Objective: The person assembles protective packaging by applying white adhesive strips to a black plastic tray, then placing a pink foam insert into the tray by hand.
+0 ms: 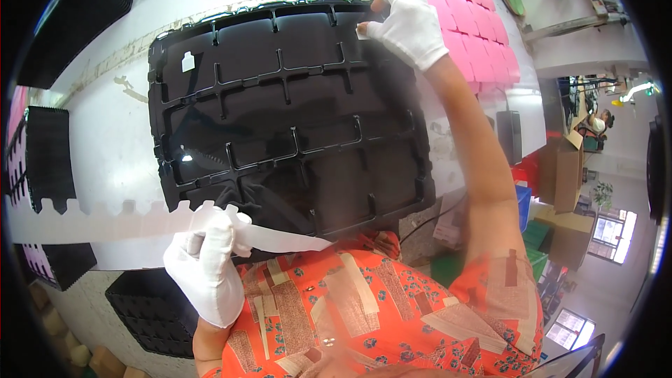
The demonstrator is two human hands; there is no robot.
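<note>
Gripping a long white notched strip, my left hand in its white glove is closed around it close to my chest, the strip running out far to the left of that grip across the white worktop and ending in a pointed tail just to the right of it. My right hand, also gloved in white, reaches to the far corner of the black moulded tray, and its fingertips pinch a small white label right at the tray's upper rim. That tray lies flat between my two grips, its shallow compartments divided by raised ridges, and one small white label already sits in the far-left compartment, well apart from my right grip. Beyond my right grip lies a pink tray with square pockets, touching the black one's far edge. Left of my left grip stand stacks of black ribbed trays, and another black stack sits just below it.
</note>
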